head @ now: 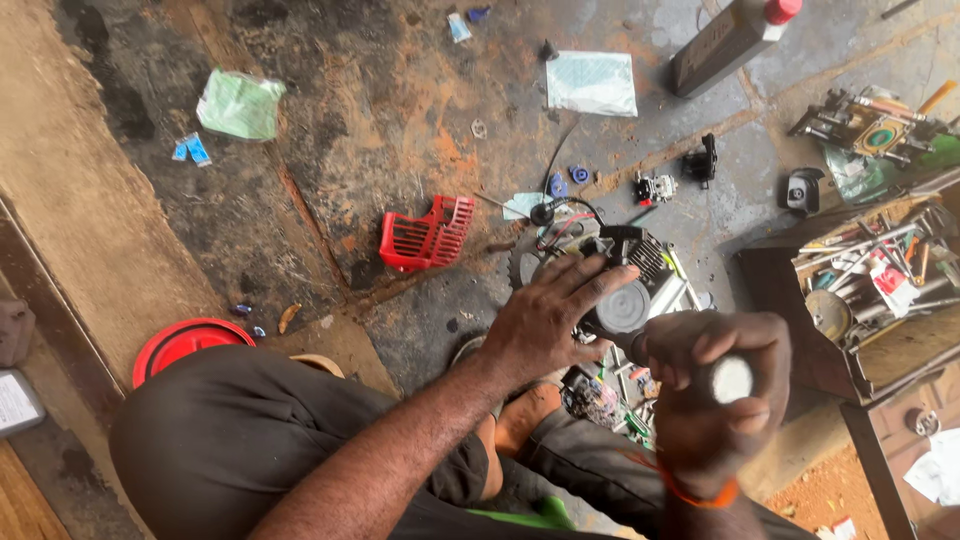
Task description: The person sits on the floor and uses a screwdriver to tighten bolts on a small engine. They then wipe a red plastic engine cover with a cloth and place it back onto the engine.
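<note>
Pressing left hand (545, 325) on small engine (625, 285), right hand (715, 385) hiding tool handle (729, 379)

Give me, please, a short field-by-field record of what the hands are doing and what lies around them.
Setting: stained concrete floor, person seated
Left hand: flat on a small engine
Right hand: fist closed around a tool handle with a pale end
Nearby: red plastic cover, red lid, dark bottle with red cap
Right side: open toolbox of tools
</note>
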